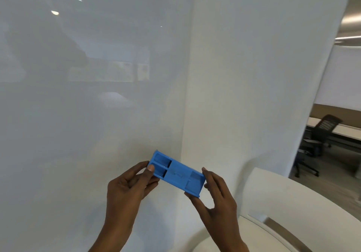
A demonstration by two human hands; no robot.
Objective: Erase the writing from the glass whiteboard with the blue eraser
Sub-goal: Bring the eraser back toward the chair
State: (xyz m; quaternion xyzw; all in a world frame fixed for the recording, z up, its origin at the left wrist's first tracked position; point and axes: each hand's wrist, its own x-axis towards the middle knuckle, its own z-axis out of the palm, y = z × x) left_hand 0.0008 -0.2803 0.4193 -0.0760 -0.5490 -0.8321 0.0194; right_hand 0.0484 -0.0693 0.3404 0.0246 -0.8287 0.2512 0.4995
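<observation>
The blue eraser (176, 172) is a flat plastic block with recessed compartments on its back, held level in front of the glass whiteboard (88, 76). My left hand (127, 189) pinches its left end with thumb and fingers. My right hand (216, 195) grips its right end from the side and below. The board fills the left and middle of the view; its surface reflects the room and shows no writing that I can make out.
A white wall panel (254, 76) runs to the right of the board. A white moulded chair (283, 208) sits at the lower right, close to my right hand. Farther right, an office chair (320, 134) stands by a long desk.
</observation>
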